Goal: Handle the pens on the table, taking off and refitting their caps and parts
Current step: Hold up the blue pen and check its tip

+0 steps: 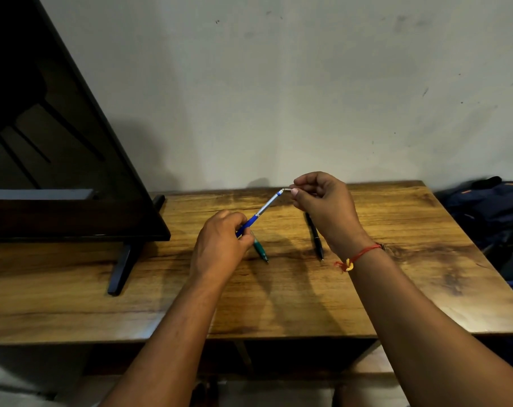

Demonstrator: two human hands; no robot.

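Note:
A blue pen (262, 210) with a clear upper barrel slants up to the right above the wooden table (396, 274). My left hand (220, 245) grips its blue lower end. My right hand (323, 204) pinches a small pale part at the pen's top end between thumb and forefinger. A green pen (260, 250) lies on the table just right of my left hand, partly hidden by it. A black pen (315, 237) lies under my right wrist, its tip pointing toward me.
A dark flat screen (58, 157) on a black stand (121, 268) fills the left side of the table. A dark blue backpack (490, 210) sits beyond the table's right edge. A pale wall rises behind.

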